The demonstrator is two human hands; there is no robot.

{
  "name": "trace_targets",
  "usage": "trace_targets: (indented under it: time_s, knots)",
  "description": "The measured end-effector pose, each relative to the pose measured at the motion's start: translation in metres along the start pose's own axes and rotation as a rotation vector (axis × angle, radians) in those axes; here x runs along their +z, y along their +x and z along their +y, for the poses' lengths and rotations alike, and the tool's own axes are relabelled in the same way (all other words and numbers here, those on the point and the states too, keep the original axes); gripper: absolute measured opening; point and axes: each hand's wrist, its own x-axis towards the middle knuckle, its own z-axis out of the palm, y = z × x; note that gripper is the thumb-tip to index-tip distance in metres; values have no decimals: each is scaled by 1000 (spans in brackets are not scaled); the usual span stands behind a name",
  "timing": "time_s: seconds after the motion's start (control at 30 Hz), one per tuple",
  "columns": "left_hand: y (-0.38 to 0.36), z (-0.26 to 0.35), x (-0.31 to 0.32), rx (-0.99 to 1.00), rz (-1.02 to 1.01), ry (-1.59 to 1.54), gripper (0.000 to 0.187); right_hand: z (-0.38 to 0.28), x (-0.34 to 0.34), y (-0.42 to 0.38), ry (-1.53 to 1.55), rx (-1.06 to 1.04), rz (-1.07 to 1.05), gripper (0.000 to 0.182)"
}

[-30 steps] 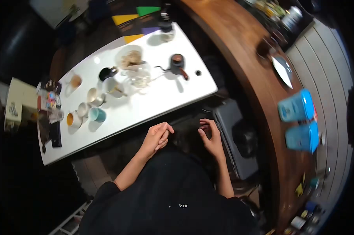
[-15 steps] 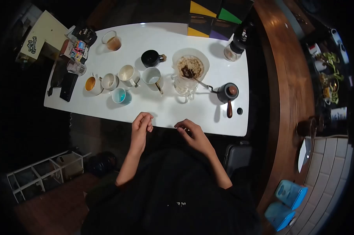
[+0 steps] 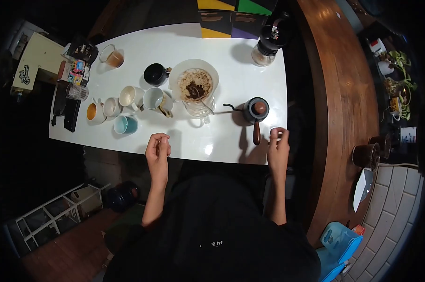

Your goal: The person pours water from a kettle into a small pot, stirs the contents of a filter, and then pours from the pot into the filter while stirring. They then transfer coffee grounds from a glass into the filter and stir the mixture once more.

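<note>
My right hand is at the table's right front, beside the wooden handle of a dark small kettle. Its fingers are apart, and I see nothing held. Over the front edge, my left hand is loosely closed with curled fingers and nothing visible in it. Between and beyond the hands stands a glass server bearing a dripper with a paper filter. Wet coffee grounds fill the filter, and a spoon leans in them.
Several cups, among them a blue cup and a black mug, stand left of the server. A glass of brown drink is at the back left. A hand grinder stands at the back right. A wooden counter runs along the right.
My right hand has moved right, from the table's front middle to beside the kettle's handle. My left hand stays near the front edge, and the view has shifted slightly right.
</note>
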Motion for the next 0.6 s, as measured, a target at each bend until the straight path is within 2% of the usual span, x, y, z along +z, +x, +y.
trace_targets:
  time_s: [0.03,0.07,0.1,0.13,0.17,0.2,0.27,0.3,0.33,0.37,0.4,0.47,0.5,0.6]
  knots:
    - [2,3,5,71,1,45,10,15,2,7,196,130,-229,43]
    - [4,6,11,143,2,89,7,33,15,11,517,231,-311,40]
    - [7,9,15,145,-7,88,7,19,16,11,660,379,-413,39]
    - [9,12,19,302,-2,184,6,4,18,10,802,527,-515,38]
    - [11,17,22,461,6,277,9,4,23,8,804,525,-509,38]
    - [13,27,27,464,5,274,9,6,30,7,821,479,-512,38]
    - [13,52,36,672,-76,514,28,13,37,8,835,430,-526,37]
    - [17,60,41,673,-69,517,28,17,37,9,884,444,-534,36]
    - [23,67,48,772,-147,618,37,12,38,10,936,457,-540,36]
    - [29,70,52,869,-231,720,46,3,41,6,921,501,-455,33]
    - [35,73,56,873,-232,720,46,5,45,6,924,498,-454,33]
    - [49,76,65,1040,-365,848,50,16,52,7,798,424,-327,36]
    - [52,74,67,1029,-365,885,38,10,55,6,756,417,-254,40]
    - [66,71,65,1093,-398,894,33,14,62,5,711,376,-183,41]
